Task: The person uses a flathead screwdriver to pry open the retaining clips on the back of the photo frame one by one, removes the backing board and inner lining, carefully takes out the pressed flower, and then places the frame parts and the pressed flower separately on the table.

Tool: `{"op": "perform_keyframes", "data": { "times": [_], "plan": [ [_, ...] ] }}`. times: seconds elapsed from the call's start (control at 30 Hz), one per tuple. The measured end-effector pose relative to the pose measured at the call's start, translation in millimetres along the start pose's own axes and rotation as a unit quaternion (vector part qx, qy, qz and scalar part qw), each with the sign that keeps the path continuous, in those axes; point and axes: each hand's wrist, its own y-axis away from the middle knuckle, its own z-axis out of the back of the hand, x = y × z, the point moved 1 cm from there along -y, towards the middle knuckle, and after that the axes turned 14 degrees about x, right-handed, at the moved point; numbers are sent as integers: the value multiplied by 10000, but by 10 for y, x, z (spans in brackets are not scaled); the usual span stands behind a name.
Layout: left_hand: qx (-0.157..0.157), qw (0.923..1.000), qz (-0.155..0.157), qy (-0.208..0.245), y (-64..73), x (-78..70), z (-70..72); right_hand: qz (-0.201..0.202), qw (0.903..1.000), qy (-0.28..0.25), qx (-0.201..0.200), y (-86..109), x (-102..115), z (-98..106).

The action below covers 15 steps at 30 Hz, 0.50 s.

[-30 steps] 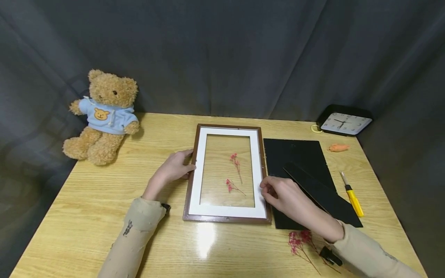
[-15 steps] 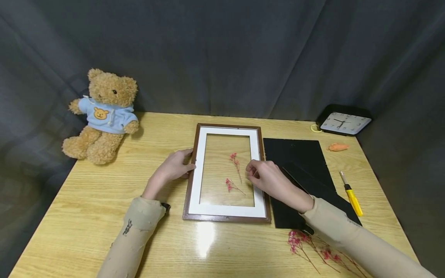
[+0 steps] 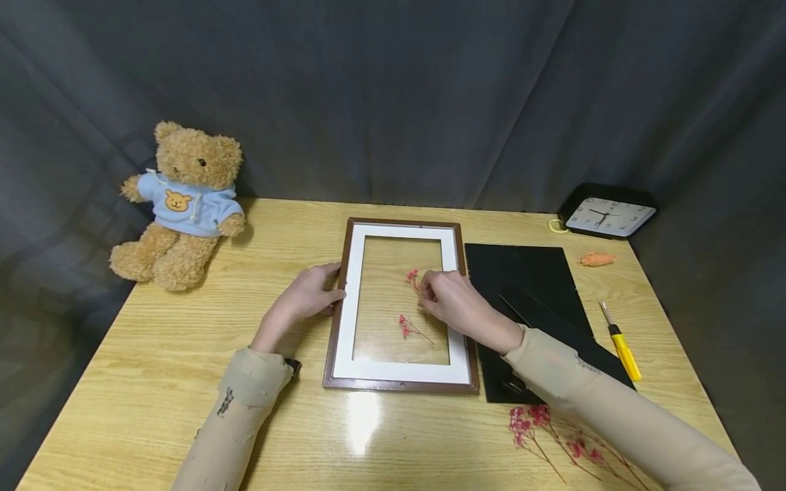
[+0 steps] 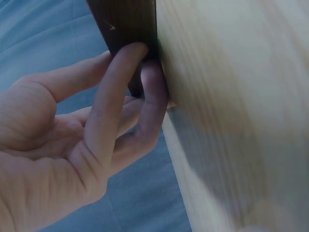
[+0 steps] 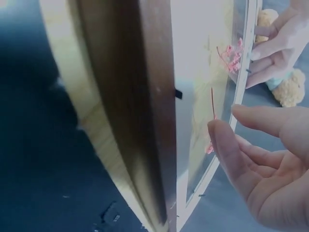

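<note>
A brown picture frame (image 3: pixel 402 387) with a white mat (image 3: pixel 393 372) lies on the wooden table. Two small pink dried flower sprigs are inside the mat's window, the upper sprig (image 3: pixel 412 277) and the lower sprig (image 3: pixel 404 326). My left hand (image 3: pixel 310 293) holds the frame's left edge, its fingers bent against the brown side (image 4: pixel 128 29). My right hand (image 3: pixel 457 303) is over the window, fingertips right at the upper sprig's stem and hiding part of it. In the right wrist view, a gap shows between thumb and index finger, with the thin stem (image 5: pixel 212 104) beside the index fingertip.
Right of the frame lies a black backing board (image 3: pixel 522 262) with a stand flap. Several pink sprigs (image 3: pixel 522 423) lie at the front right. Farther right are a yellow screwdriver (image 3: pixel 625 354), a small orange object (image 3: pixel 597 259) and a clock (image 3: pixel 610 217). A teddy bear (image 3: pixel 190 204) sits back left.
My right hand has moved from the frame's right edge leftward over the window to the upper sprig. The left hand and the frame have stayed in place.
</note>
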Motion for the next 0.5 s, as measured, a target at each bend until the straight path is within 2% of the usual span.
{"op": "perform_keyframes", "data": {
  "times": [0.27,0.5],
  "plan": [
    [-61,9996,-9,-292,-4,-14,-5,-117,9995,163,244,-97,10,-30],
    [-71,9991,-11,-417,6,-13,0,54,9984,565,69,-111,12,-62]
  ]
}}
